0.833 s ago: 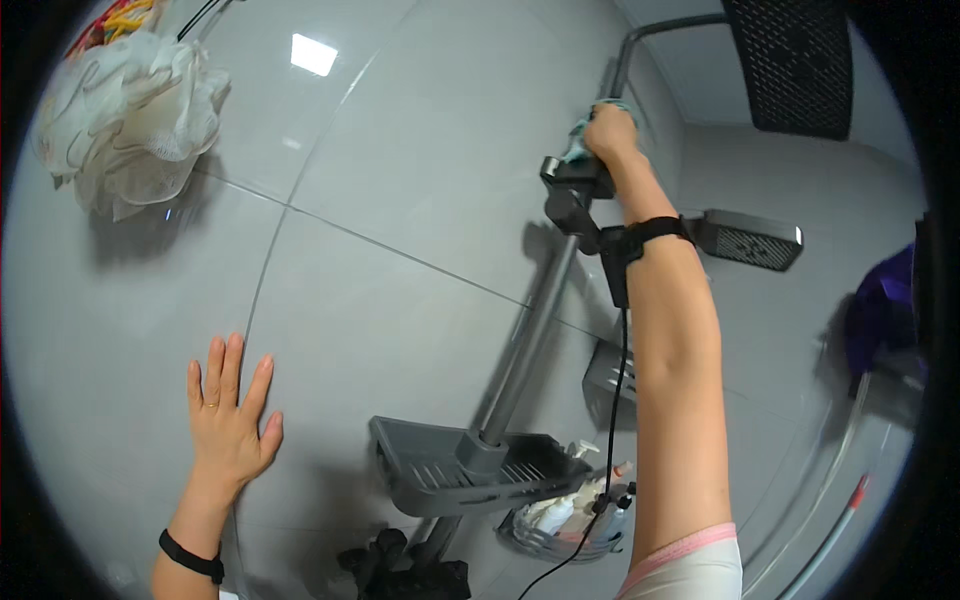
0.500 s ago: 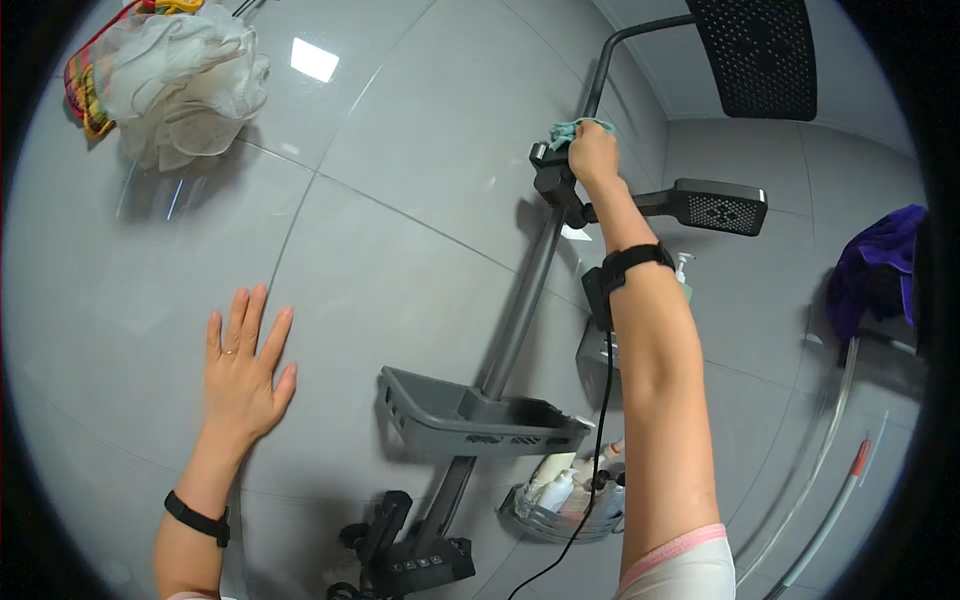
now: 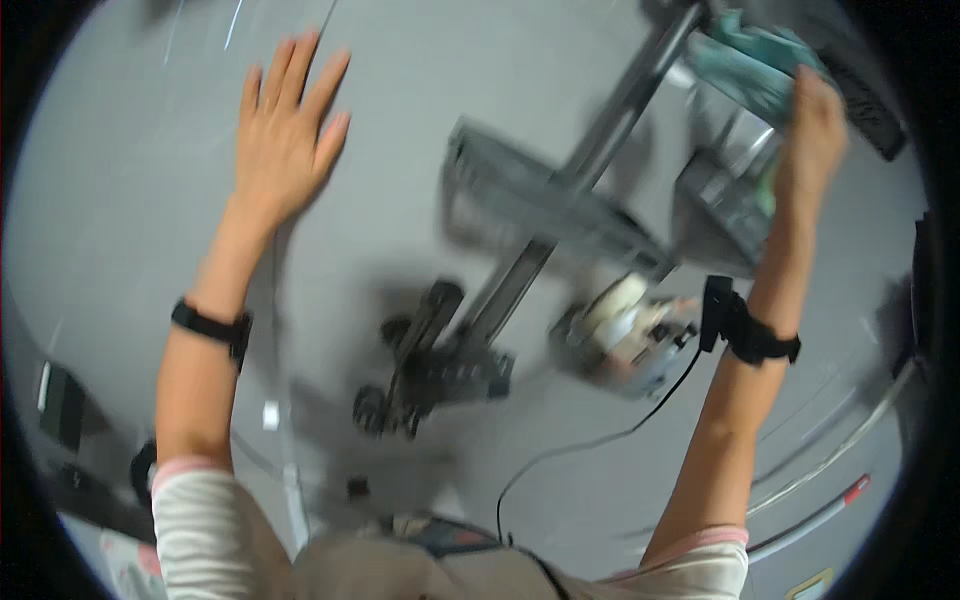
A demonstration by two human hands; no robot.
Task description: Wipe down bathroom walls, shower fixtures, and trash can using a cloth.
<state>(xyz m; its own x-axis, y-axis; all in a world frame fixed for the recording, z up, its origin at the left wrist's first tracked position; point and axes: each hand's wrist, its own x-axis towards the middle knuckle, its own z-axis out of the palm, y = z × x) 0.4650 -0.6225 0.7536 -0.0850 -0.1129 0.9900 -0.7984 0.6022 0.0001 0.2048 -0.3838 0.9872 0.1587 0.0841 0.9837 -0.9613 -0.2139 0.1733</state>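
My left hand (image 3: 288, 145) lies spread flat against the grey tiled wall (image 3: 390, 90). At the upper right, my right hand (image 3: 818, 130) is closed on a teal cloth (image 3: 750, 65), which hangs loosely from the fingers and is blurred by motion. The cloth is beside the dark shower pole (image 3: 628, 105), apart from my left hand. Lower on the pole sits a grey shelf tray (image 3: 540, 190), and below it a dark shower mixer (image 3: 435, 370). Part of a black shower head (image 3: 868, 108) shows behind my right hand.
A corner basket (image 3: 650, 375) with several bottles hangs right of the pole. Above it is a dark wall box or shelf (image 3: 722, 210). A black cable (image 3: 590, 440) runs from my right wrist strap. A grey pole with a red tip (image 3: 810, 520) leans at the lower right.
My right hand has come off the top of the shower pole, moving right and down the wall with the cloth. The whole view has tilted downward; my left hand remains spread on the wall.
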